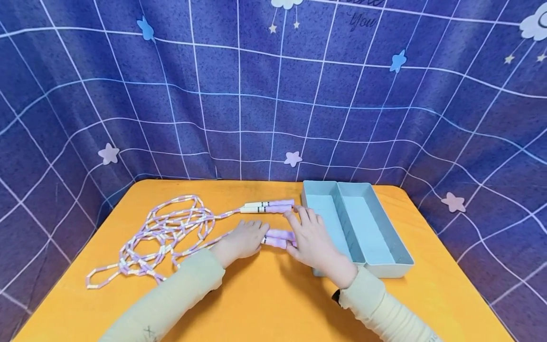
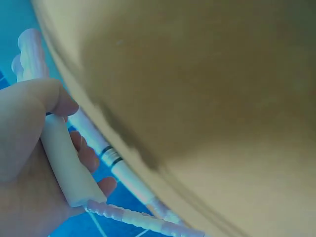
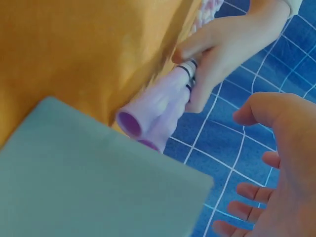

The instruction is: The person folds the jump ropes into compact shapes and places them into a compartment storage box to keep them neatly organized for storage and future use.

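Observation:
My left hand (image 1: 245,239) grips the nearer pair of lilac and white jump rope handles (image 1: 279,238). In the left wrist view, its thumb and fingers wrap a white handle section (image 2: 66,160), with the beaded cord trailing from it. A farther pair of jump rope handles (image 1: 269,207) lies side by side on the table. My right hand (image 1: 314,240) hovers by the lilac handle ends, fingers spread and holding nothing in the right wrist view. Lilac and white beaded cord (image 1: 164,228) lies in tangled loops to the left.
A grey-blue box (image 1: 352,235) with two long compartments stands right beside my right hand. Everything rests on an orange table (image 1: 256,299). A blue curtain (image 1: 256,95) with a white grid and stars hangs behind and around the sides.

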`<act>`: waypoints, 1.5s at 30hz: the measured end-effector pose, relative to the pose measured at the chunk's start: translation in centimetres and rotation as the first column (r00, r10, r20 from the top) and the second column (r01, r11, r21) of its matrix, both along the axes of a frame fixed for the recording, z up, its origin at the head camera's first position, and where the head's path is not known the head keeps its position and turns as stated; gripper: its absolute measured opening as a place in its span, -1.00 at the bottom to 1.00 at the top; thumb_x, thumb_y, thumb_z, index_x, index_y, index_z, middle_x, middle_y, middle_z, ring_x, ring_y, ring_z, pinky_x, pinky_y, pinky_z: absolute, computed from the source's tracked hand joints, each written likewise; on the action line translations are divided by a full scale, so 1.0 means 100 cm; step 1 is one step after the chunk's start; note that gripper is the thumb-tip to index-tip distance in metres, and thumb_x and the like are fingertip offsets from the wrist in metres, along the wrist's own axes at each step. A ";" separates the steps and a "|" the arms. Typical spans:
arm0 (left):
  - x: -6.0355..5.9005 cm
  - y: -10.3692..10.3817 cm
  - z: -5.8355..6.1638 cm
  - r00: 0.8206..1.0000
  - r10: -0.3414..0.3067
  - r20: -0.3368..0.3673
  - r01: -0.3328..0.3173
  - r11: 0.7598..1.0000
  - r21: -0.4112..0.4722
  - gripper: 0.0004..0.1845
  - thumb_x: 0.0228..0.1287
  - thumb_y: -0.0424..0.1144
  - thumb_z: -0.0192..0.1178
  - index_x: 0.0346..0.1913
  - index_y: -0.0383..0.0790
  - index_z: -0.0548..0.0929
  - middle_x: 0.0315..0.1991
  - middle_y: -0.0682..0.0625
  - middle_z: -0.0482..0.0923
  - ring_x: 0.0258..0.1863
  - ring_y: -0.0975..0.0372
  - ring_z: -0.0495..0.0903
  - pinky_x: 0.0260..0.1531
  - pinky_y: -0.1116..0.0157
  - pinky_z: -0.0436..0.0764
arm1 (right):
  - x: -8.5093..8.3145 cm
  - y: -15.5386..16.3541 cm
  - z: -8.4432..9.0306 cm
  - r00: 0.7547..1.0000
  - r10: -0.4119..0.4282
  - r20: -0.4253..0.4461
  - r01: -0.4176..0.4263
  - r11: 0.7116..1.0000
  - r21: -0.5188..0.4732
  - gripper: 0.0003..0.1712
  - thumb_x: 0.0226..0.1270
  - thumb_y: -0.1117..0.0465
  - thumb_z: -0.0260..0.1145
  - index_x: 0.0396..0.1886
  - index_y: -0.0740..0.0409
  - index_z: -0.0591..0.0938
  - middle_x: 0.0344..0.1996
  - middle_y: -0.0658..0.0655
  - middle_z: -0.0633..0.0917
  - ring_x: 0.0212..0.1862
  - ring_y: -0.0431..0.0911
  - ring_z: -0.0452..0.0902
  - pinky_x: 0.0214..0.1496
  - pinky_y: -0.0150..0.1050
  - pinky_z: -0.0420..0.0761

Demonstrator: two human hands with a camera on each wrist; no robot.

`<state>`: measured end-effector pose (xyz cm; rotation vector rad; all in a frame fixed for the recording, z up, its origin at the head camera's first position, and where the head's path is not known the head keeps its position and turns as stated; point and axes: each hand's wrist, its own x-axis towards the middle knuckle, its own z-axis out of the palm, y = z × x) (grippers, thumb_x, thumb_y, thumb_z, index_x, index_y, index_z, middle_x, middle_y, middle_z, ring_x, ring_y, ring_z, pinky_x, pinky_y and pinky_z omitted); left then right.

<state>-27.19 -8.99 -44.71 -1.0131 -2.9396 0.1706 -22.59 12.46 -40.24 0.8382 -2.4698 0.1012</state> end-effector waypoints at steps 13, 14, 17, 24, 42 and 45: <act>0.008 0.016 0.044 0.978 -0.014 -0.209 0.028 0.998 0.061 -0.60 0.16 -0.17 0.17 -0.02 -0.32 0.37 -0.10 -0.17 0.47 -0.14 0.03 0.49 -0.17 0.07 0.49 | -0.003 0.000 0.015 0.996 0.002 -0.094 0.006 0.997 0.076 -0.17 -0.10 -0.13 0.39 0.15 0.17 0.38 0.08 0.28 0.45 0.08 0.16 0.35 0.04 0.04 0.40; 0.009 0.017 0.047 0.971 -0.019 -0.237 0.036 0.997 0.070 -0.60 0.13 -0.17 0.19 -0.04 -0.32 0.38 -0.14 -0.15 0.47 -0.17 0.03 0.49 -0.19 0.08 0.49 | -0.004 0.000 0.016 0.995 0.000 -0.101 0.008 0.996 0.083 -0.17 -0.11 -0.13 0.39 0.14 0.17 0.38 0.07 0.28 0.45 0.08 0.16 0.36 0.04 0.03 0.40; 0.013 0.021 0.054 0.941 -0.037 -0.336 0.064 0.996 0.069 -0.62 0.12 -0.19 0.18 -0.07 -0.33 0.40 -0.23 -0.12 0.46 -0.24 0.06 0.49 -0.27 0.13 0.50 | -0.006 -0.001 0.018 0.994 -0.001 -0.110 0.012 0.995 0.098 -0.16 -0.14 -0.13 0.42 0.13 0.19 0.38 0.05 0.26 0.46 0.07 0.14 0.36 0.05 0.01 0.39; 0.025 0.032 0.069 0.892 -0.010 -0.452 0.053 0.995 0.083 -0.68 0.17 -0.22 0.12 -0.07 -0.35 0.45 -0.28 -0.08 0.46 -0.29 0.10 0.49 -0.35 0.16 0.44 | -0.010 -0.005 0.017 0.988 -0.010 -0.155 0.028 0.993 0.115 -0.11 -0.23 -0.08 0.50 0.10 0.23 0.38 -0.02 0.20 0.48 -0.01 0.08 0.35 -0.06 -0.07 0.37; 0.044 0.049 0.081 0.859 0.082 -0.505 -0.009 0.989 0.146 -0.81 0.27 -0.33 -0.04 -0.11 -0.31 0.45 -0.32 -0.06 0.42 -0.32 0.12 0.42 -0.47 0.23 0.31 | -0.014 0.001 0.013 0.930 -0.045 -0.364 0.073 0.995 0.063 -0.67 0.40 0.28 -0.25 -0.08 0.14 0.46 -0.36 0.17 0.45 -0.31 0.09 0.34 -0.29 -0.01 0.33; 0.045 0.050 0.081 0.863 0.076 -0.500 -0.003 0.989 0.147 -0.80 0.27 -0.32 -0.04 -0.10 -0.32 0.45 -0.31 -0.07 0.43 -0.31 0.13 0.43 -0.46 0.24 0.32 | -0.013 0.003 0.014 0.923 -0.039 -0.384 0.075 0.994 0.079 -0.69 0.39 0.26 -0.23 -0.10 0.14 0.45 -0.40 0.16 0.43 -0.34 0.08 0.33 -0.34 -0.04 0.31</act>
